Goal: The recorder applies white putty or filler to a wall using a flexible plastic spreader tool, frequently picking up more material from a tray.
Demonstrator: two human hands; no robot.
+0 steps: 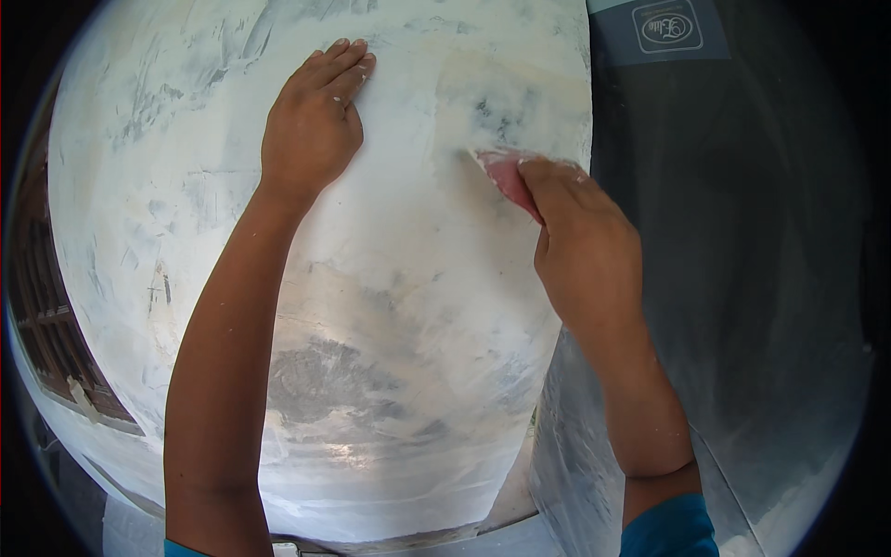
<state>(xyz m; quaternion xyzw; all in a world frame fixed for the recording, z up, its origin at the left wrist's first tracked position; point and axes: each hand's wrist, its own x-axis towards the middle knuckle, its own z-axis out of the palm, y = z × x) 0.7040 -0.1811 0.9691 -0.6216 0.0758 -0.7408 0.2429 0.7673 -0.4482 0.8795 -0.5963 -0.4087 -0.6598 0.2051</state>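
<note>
A large curved panel [408, 223], coated white with grey and beige patches, fills the middle of the view. My left hand [314, 121] lies on its upper part, fingers stretched out and held side by side, with nothing in it. Over to the right, my right hand [589, 237] grips a thin, pinkish-red flat piece [507, 180] with a whitish edge touching or very near the panel. Whether this is a spreader or a folded abrasive sheet, I cannot tell. White residue marks the fingers of both hands. The right fingertips are partly hidden behind the piece.
Dark sheeting [742, 232] runs along the panel's right edge, with a blue-grey label [664, 32] at its top. Translucent plastic film [580, 436] hangs at the lower right. A dark brown slatted part [56, 325] shows beyond the panel's left edge.
</note>
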